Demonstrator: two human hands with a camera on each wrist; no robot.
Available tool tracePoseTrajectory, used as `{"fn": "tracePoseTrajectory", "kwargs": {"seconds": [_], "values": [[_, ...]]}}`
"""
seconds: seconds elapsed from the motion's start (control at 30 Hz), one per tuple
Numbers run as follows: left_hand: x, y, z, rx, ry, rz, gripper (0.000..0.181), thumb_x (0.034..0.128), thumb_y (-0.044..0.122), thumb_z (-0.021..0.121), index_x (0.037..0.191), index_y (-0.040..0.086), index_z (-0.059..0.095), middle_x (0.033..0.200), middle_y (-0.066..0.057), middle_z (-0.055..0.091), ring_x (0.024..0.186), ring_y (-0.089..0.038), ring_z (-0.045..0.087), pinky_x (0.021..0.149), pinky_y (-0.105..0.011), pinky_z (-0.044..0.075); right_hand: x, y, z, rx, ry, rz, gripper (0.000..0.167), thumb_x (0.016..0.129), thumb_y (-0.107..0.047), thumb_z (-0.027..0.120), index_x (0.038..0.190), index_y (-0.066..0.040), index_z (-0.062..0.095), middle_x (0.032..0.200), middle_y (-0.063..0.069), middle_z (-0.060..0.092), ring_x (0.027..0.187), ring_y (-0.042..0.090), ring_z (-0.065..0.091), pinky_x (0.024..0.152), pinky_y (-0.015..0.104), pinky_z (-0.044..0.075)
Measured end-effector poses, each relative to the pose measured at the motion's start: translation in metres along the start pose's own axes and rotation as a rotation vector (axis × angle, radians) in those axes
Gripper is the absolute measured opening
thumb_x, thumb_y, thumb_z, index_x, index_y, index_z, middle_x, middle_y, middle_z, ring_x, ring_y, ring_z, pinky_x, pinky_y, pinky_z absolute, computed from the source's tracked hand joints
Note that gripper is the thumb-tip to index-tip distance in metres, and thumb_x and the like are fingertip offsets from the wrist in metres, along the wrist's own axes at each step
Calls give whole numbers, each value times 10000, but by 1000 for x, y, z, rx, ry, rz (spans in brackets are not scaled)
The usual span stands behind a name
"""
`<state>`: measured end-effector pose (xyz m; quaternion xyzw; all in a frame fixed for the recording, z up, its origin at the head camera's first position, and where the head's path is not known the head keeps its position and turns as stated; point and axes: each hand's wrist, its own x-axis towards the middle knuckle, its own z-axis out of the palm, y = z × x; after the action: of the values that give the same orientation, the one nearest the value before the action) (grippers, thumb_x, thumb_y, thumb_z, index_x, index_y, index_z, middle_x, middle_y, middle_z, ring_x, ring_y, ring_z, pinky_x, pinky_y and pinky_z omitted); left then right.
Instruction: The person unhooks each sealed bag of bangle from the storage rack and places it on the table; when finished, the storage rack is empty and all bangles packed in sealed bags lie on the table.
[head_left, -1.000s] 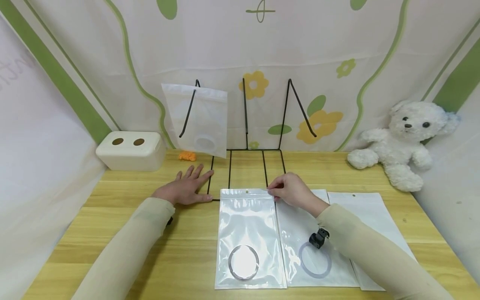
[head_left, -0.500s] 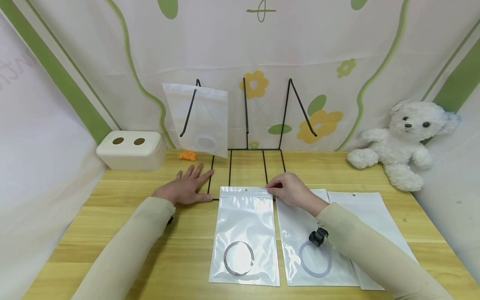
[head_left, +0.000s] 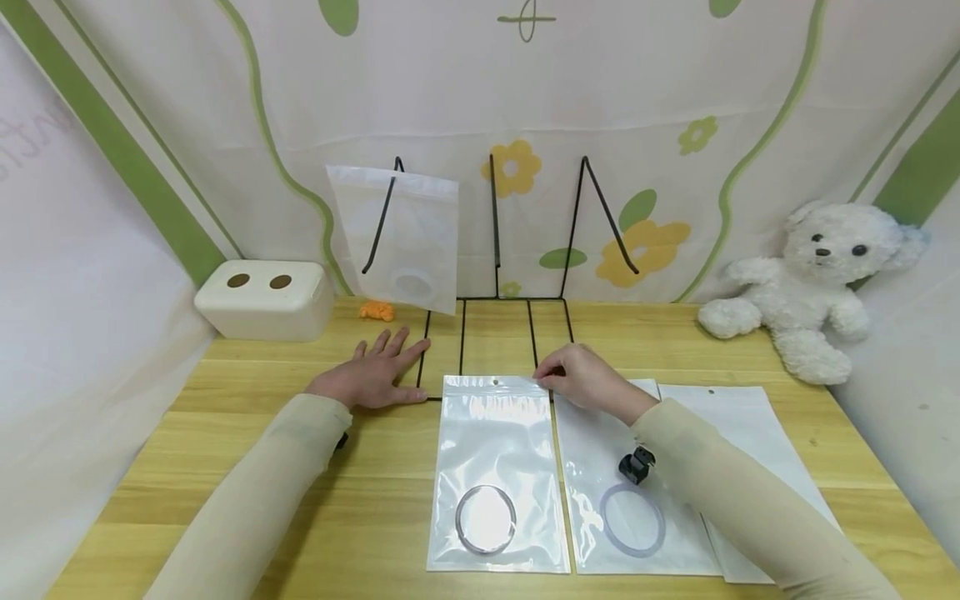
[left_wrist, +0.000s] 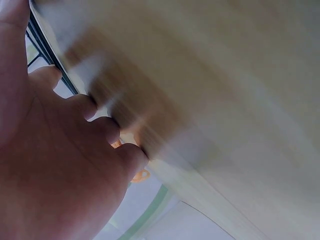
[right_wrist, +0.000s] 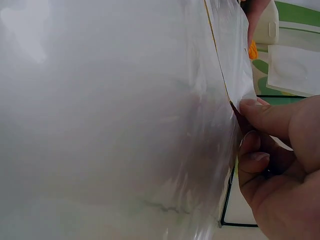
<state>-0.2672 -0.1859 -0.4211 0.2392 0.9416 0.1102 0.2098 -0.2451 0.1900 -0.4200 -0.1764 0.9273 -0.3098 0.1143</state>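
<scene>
A clear-fronted zip bag point(head_left: 498, 450) with a dark ring inside lies in front of the black wire rack point(head_left: 497, 298). The right hand point(head_left: 588, 382) pinches its upper right corner between thumb and fingertips; the right wrist view shows the thumb point(right_wrist: 270, 117) on the bag's edge. Beside the rack's left edge, the left hand point(head_left: 371, 375) lies flat with fingers spread, thumb and index finger at the wire. In the left wrist view the left hand point(left_wrist: 65, 145) has its fingertips down on the wood. Another bag point(head_left: 401, 242) hangs on the rack's left hook.
Two more bags lie to the right, one point(head_left: 600, 450) with a pale ring, partly under the right forearm, the other point(head_left: 738, 433) beyond it. A white box point(head_left: 262, 304) and orange cord point(head_left: 377, 311) stand back left, a white teddy bear point(head_left: 817, 283) back right.
The pinched bag's lower end swung left, then came back a little to the right. The left hand has stayed in place, and the right hand keeps its pinch.
</scene>
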Motion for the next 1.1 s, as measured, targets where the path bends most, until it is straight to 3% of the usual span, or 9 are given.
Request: {"fn": "tracePoseTrajectory", "kwargs": {"seconds": [0.33, 0.53, 0.7, 0.83, 0.93, 1.03, 1.1], "values": [[1, 0, -1, -6, 4, 6, 951, 1046, 653, 591, 1762, 242, 118, 1817, -226, -37, 1665, -527, -35, 1284, -787, -1, -1, -1, -3, -25, -29, 15, 103, 1006, -75, 764, 1047, -107, 852, 1061, 55, 828, 966, 164, 739, 851, 360, 630], [1, 1, 0, -10, 6, 2, 953, 1043, 648, 599, 1761, 242, 122, 1817, -225, -42, 1667, -520, -50, 1286, -784, -2, -2, -1, -8, 0, -50, 24, 141, 1042, -163, 732, 1129, -103, 826, 1078, 57, 788, 844, 145, 645, 728, 307, 559], [2, 0, -1, -21, 12, 3, 959, 1036, 658, 604, 1761, 247, 130, 1818, -223, -39, 1670, -512, -57, 1291, -776, -10, -1, 7, -17, 3, -19, 24, 222, 1086, -243, 667, 1203, -104, 794, 1053, 48, 754, 817, 164, 609, 691, 310, 531], [2, -3, 0, -34, 23, 20, 988, 1012, 708, 599, 1760, 257, 137, 1814, -241, -37, 1661, -535, -54, 1275, -797, -10, 2, 21, -27, -21, 30, 18, 287, 1116, -249, 615, 1294, -69, 749, 1151, 108, 741, 941, 242, 663, 781, 391, 583], [3, -5, 2, -34, 35, 38, 1007, 995, 756, 577, 1759, 264, 143, 1805, -269, -26, 1647, -569, -41, 1255, -822, 3, 6, 34, -33, -60, 58, 27, 362, 1130, -259, 590, 1411, -52, 686, 1378, 181, 699, 1204, 367, 683, 1003, 526, 589], [3, -5, 2, -29, 37, 34, 996, 1001, 744, 580, 1759, 265, 145, 1807, -264, -22, 1650, -564, -35, 1261, -817, 6, 10, 48, -38, -101, 43, 40, 471, 1144, -271, 558, 1548, -30, 562, 1601, 234, 546, 1478, 469, 518, 1223, 637, 424], [0, 1, -2, -19, 19, 17, 970, 1023, 695, 592, 1759, 245, 149, 1810, -252, -23, 1659, -543, -33, 1277, -797, 9, 13, 56, -41, -127, 15, 47, 536, 1155, -295, 527, 1616, -28, 470, 1684, 247, 437, 1579, 498, 368, 1292, 661, 296]]}}
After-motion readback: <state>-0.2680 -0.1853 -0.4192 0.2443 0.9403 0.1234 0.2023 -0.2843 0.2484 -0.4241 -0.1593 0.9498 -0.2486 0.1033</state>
